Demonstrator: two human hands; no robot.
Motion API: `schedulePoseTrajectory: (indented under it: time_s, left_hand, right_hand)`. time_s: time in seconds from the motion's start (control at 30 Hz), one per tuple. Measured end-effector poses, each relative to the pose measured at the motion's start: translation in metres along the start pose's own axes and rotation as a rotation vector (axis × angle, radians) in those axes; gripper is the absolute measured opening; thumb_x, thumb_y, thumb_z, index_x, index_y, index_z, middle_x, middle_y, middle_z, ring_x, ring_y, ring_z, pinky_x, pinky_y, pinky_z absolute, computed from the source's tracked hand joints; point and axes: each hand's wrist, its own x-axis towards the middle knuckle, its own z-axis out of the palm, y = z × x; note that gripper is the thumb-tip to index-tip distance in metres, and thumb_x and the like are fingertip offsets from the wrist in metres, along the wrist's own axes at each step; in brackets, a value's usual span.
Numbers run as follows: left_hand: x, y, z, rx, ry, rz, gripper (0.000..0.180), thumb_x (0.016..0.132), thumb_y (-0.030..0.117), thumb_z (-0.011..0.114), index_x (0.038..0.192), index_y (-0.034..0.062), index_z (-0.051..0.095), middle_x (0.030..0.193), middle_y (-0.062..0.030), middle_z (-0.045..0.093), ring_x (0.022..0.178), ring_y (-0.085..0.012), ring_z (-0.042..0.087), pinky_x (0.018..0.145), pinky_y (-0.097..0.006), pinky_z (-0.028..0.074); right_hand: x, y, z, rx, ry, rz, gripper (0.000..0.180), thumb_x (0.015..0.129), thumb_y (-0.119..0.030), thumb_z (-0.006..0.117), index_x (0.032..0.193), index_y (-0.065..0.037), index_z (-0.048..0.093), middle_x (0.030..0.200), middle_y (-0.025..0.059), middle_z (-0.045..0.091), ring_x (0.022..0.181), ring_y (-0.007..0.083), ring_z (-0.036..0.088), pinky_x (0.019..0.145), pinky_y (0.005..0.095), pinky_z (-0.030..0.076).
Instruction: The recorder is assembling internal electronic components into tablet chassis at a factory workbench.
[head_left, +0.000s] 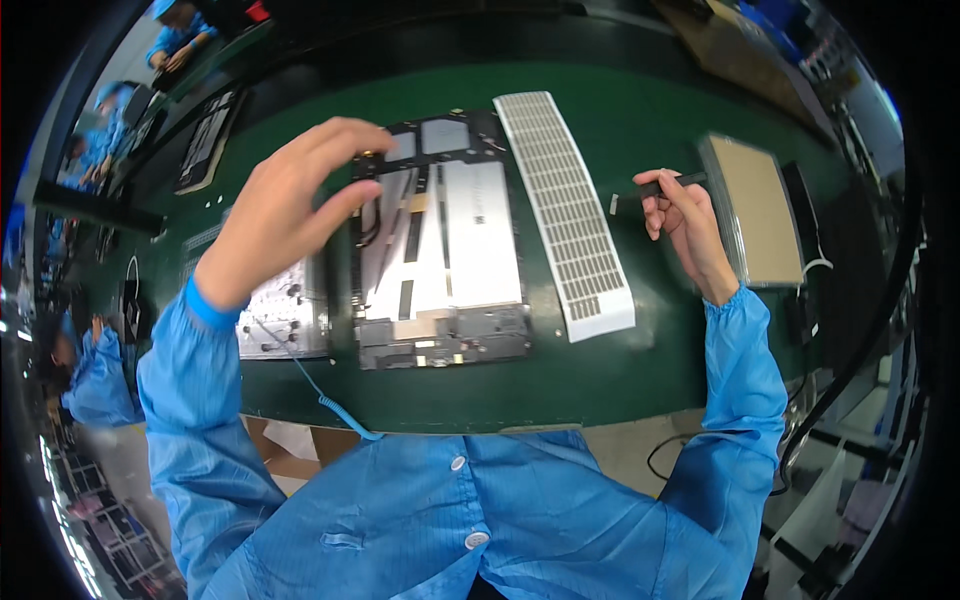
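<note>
My left hand (295, 195), a blue band at its wrist, hovers over the upper left edge of an opened tablet-like device (485, 230). Its thumb and fingers are apart with nothing between them. The device lies flat, showing silvery battery cells, dark strips and circuit boards. To the right, my right hand (685, 220) is closed around a slim black tool, seemingly tweezers (660, 187). A small pale piece (613, 205) shows at the tool's left tip; whether it is gripped I cannot tell. Between device and right hand lies a white sheet (600, 325) with rows of small grey-brown pads.
A metal-looking panel (285, 320) lies left of the device, partly under my left arm. A coiled blue cord (345, 415) runs over the table's front edge. A clear case with a tan top (755, 210) stands at right. Other people in blue (100, 375) sit at left.
</note>
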Motion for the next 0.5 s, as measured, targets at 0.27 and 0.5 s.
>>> schedulePoseTrajectory:
  time_s: [0.27,0.5]
  left_hand:
    - [-0.016,-0.081,0.058,-0.173,0.204,0.018,0.059,0.090,0.032,0.073,0.138,0.0064,0.049,0.148,-0.0149,0.047,0.134,-0.0367,0.049,0.111,-0.042,0.042]
    - [-0.022,-0.081,0.059,-0.218,0.237,-0.023,0.054,0.089,0.027,0.075,0.133,0.0087,0.052,0.147,-0.0120,0.049,0.135,-0.0346,0.049,0.112,-0.042,0.041]
  right_hand:
    - [0.115,-0.031,0.160,-0.224,-0.074,-0.296,0.032,0.098,-0.031,0.067,0.101,0.001,0.066,0.082,0.0114,0.071,0.068,0.0144,0.069,0.060,0.0245,0.055]
    - [0.132,-0.024,0.190,-0.361,-0.076,-0.193,0.036,0.098,-0.035,0.067,0.097,0.001,0.063,0.081,0.0121,0.071,0.069,0.0151,0.071,0.060,0.0218,0.055]
